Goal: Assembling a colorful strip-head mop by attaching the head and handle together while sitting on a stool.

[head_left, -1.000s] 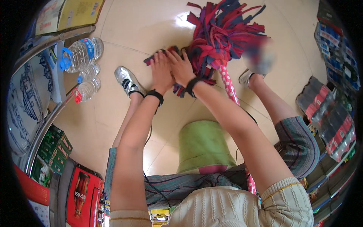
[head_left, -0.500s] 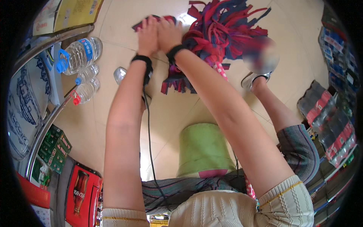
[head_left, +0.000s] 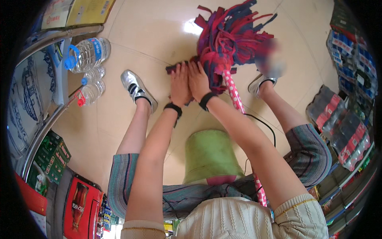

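Observation:
A mop with red, purple and dark blue cloth strips (head_left: pixel 223 42) lies on the floor in front of me. Its pink handle with white dots (head_left: pixel 232 91) runs back toward my right side. My left hand (head_left: pixel 181 84) and my right hand (head_left: pixel 199 81) rest side by side on a bunch of strips at the mop head's left edge. Their fingers are stretched out over the cloth, and the palms' undersides are hidden. Dark bands circle both wrists.
A green stool or upturned bucket (head_left: pixel 211 155) stands between my legs. Large water bottles (head_left: pixel 88 55) line the left shelf, near a red crate (head_left: pixel 81 207). Wrapped bottle packs (head_left: pixel 340 125) stand on the right. A black cable (head_left: pixel 267 122) hangs by my right arm.
Both hands have come back toward me and a little to the right, with the strips under them gathered closer to the mop head. My left shoe and lower leg now show.

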Demonstrator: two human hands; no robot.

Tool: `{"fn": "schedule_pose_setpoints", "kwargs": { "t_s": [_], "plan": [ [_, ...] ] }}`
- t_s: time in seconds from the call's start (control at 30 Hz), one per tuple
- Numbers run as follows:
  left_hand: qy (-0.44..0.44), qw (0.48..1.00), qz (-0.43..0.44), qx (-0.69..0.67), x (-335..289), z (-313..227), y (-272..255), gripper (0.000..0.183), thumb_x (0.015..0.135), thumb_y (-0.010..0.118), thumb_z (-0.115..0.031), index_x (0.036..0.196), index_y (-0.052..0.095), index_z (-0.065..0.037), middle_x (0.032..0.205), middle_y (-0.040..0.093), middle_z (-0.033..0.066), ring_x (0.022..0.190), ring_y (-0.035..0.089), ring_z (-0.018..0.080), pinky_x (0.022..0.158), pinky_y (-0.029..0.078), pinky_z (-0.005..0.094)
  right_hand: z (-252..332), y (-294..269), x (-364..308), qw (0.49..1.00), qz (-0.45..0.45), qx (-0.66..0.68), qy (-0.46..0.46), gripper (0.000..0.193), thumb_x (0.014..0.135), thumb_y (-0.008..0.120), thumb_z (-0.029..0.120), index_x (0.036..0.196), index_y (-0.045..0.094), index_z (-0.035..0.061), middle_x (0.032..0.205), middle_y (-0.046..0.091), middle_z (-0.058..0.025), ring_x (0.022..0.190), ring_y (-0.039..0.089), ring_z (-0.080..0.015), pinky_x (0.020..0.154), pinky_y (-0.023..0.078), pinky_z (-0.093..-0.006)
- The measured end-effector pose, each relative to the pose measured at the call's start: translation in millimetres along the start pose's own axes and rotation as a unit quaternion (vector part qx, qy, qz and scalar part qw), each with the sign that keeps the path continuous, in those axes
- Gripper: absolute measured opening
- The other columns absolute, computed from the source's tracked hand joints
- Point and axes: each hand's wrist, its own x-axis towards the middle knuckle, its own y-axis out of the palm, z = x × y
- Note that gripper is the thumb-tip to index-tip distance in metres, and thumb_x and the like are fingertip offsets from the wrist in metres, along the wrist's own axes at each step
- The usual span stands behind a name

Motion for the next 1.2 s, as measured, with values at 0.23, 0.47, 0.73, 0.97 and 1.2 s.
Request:
{"fn": "schedule_pose_setpoints", "kwargs": {
  "t_s": [0.23,0.47,0.73,0.97,1.2],
  "plan": [
    [-0.003,0.997,-0.027,0.066,48,32,-37,0.075,0.086,0.057,-0.022,0.151,0.03,0.002,0.16,0.026,0.0166,0.148,0.023,0.0362,0.119,0.018,0.0515,-15,1,71,0.991,-0.053,0.121,0.014,0.072,0.075,0.071,0.029,0.141,0.051,0.0052,0.156,0.035,-0.0097,0.143,0.032,-0.0258,0.109,0.031,-0.0555],
    [-0.056,0.997,-0.055,0.023,10,0,1,0.077,0.085,0.058,-0.022,0.152,0.028,0.003,0.161,0.024,0.0173,0.149,0.02,0.0368,0.119,0.018,0.0525,-7,21,22,0.996,-0.063,0.066,-0.011,0.06,0.084,0.06,0.024,0.141,0.052,0.0075,0.156,0.035,-0.0094,0.142,0.032,-0.0264,0.115,0.026,-0.0496],
    [-0.029,0.993,-0.103,0.04,41,31,-28,0.08,0.082,0.063,-0.02,0.153,0.029,0.0,0.161,0.026,0.0136,0.149,0.021,0.0336,0.119,0.017,0.0528,-15,-7,67,0.994,-0.048,0.094,-0.009,0.073,0.08,0.065,0.033,0.145,0.046,0.0077,0.158,0.031,-0.0081,0.144,0.029,-0.0267,0.112,0.027,-0.0546],
    [-0.067,0.994,-0.055,0.071,12,45,-17,0.086,0.081,0.065,-0.028,0.153,0.028,0.0,0.161,0.024,0.0156,0.15,0.019,0.0338,0.119,0.016,0.0531,1,-9,45,0.986,-0.015,0.154,-0.057,0.085,0.073,0.069,0.04,0.147,0.044,0.0084,0.158,0.03,-0.0099,0.145,0.027,-0.0274,0.116,0.023,-0.0537],
    [-0.055,0.991,-0.035,0.12,37,56,-38,0.078,0.083,0.059,-0.028,0.152,0.032,-0.004,0.162,0.024,0.013,0.149,0.022,0.0296,0.12,0.016,0.053,-4,-20,66,0.984,-0.026,0.171,-0.045,0.088,0.067,0.075,0.049,0.142,0.05,0.0081,0.157,0.033,-0.0089,0.145,0.03,-0.0261,0.112,0.029,-0.0526]
  ]
}}
